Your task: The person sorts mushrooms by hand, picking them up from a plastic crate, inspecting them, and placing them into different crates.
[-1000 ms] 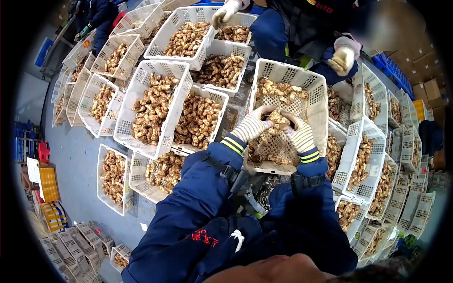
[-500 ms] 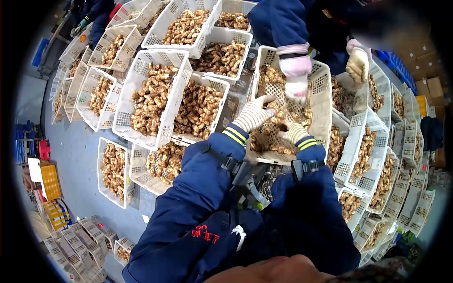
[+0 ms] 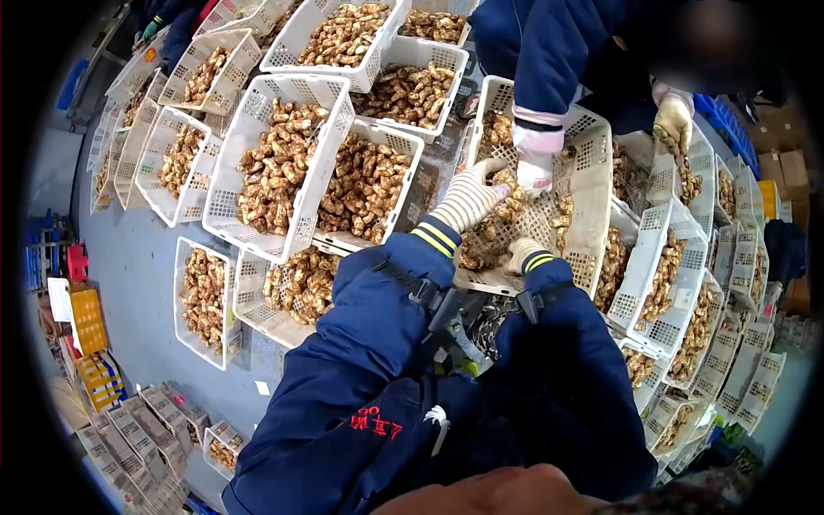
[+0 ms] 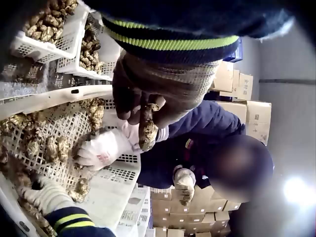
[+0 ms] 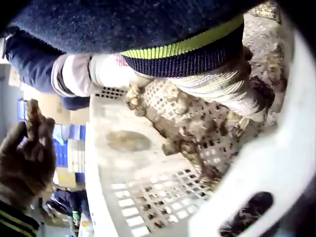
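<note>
My left hand [image 3: 470,197], in a striped knit glove, holds a knobbly brown ginger-like root [image 4: 148,128] between thumb and fingers above a white perforated crate [image 3: 592,193]. In the left wrist view this glove's finger side looks dark. My right hand [image 3: 522,255], gloved alike, reaches down inside the crate's near end, fingers among more roots [image 5: 190,148]. Its fingertips are partly hidden, so I cannot tell whether they grip a root. Another person's gloved hand [image 4: 101,150] reaches into the same crate, over the mesh bottom beside the scattered roots.
Crates heaped with roots stand to the left [image 3: 279,172] and right [image 3: 665,279], some stacked. The other person leans in from across, their second gloved hand [image 3: 674,124] above the right-hand crates. Cardboard boxes [image 4: 256,118] are piled behind.
Both my hands were together at a root; now they are apart, my left holding a root, my right lower in the crate. The other person's hand has come into the crate.
</note>
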Available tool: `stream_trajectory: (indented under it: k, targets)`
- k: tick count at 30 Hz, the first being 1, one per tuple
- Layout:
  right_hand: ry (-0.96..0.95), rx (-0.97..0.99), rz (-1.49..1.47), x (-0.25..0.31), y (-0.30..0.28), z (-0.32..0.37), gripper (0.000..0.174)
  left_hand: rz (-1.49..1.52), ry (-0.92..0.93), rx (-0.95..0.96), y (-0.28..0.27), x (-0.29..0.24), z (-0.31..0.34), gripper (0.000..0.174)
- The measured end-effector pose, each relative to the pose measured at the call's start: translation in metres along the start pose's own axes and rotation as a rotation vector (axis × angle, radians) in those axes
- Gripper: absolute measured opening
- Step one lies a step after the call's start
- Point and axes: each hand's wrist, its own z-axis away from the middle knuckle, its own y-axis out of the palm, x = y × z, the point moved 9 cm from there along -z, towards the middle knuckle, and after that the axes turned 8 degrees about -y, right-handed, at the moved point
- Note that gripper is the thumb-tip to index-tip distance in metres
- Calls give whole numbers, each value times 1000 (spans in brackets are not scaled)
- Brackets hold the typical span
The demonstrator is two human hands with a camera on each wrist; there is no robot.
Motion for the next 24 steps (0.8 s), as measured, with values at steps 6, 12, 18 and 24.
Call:
stream_trajectory:
  k: [6,12,18,24]
  targets:
    - [-540,-744,-758,15,-95,85,42,52,226,-221,-17,-5,-5,49]
    - [-650,-809,-1045,28,-108,145,71,137,33,-149,-16,-9,3,49]
    - [-323,-843,-951,8,-96,159,45,213,37,-63,-2,6,-7,51]
    - [-449,-1071,-1098,-5,-98,145,48,517,-92,83,9,5,-2,52]
